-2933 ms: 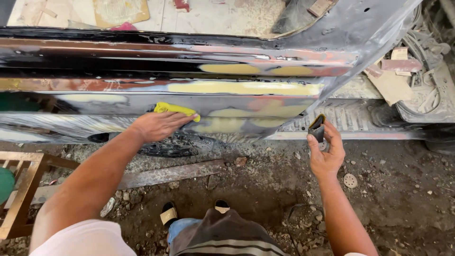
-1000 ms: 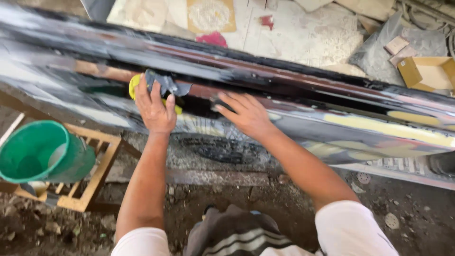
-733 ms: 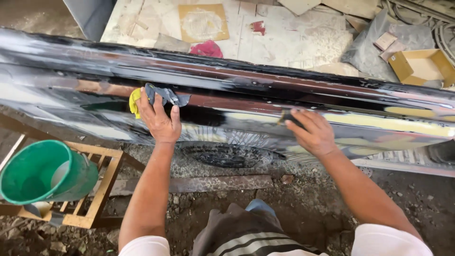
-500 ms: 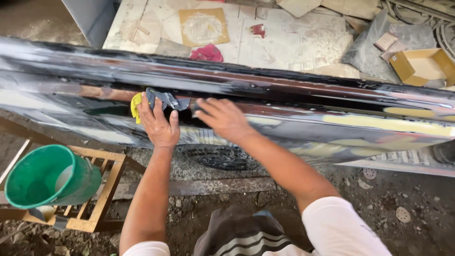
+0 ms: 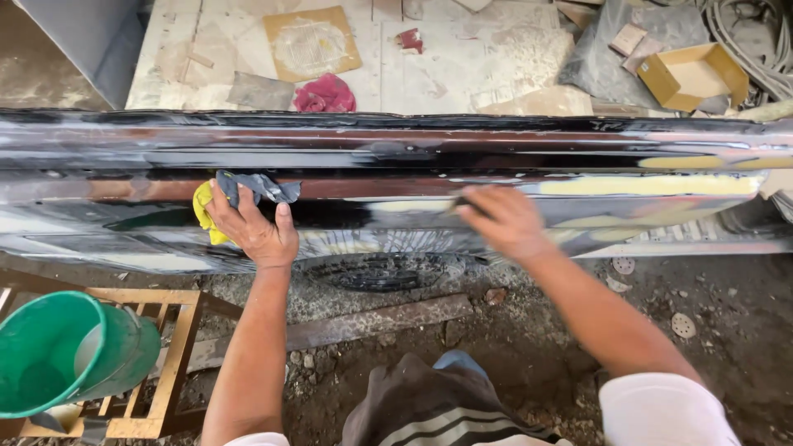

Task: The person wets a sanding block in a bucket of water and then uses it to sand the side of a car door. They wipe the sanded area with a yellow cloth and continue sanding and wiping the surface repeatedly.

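Now R hand (image 5: 504,221) farther right on panel (image 5: 413,157), fingers flat; L hand (image 5: 252,227) gripping sponge (image 5: 204,213).

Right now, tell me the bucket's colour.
Green; the bucket shows in the head view, lower left.

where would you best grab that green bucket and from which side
Probably by the rim of the green bucket, from its open mouth on the left. It lies tilted on the wooden frame, mouth turned up and left, so the rim is the exposed edge; no handle is visible. The left hand is nearest, but it presses a yellow sponge to the panel.
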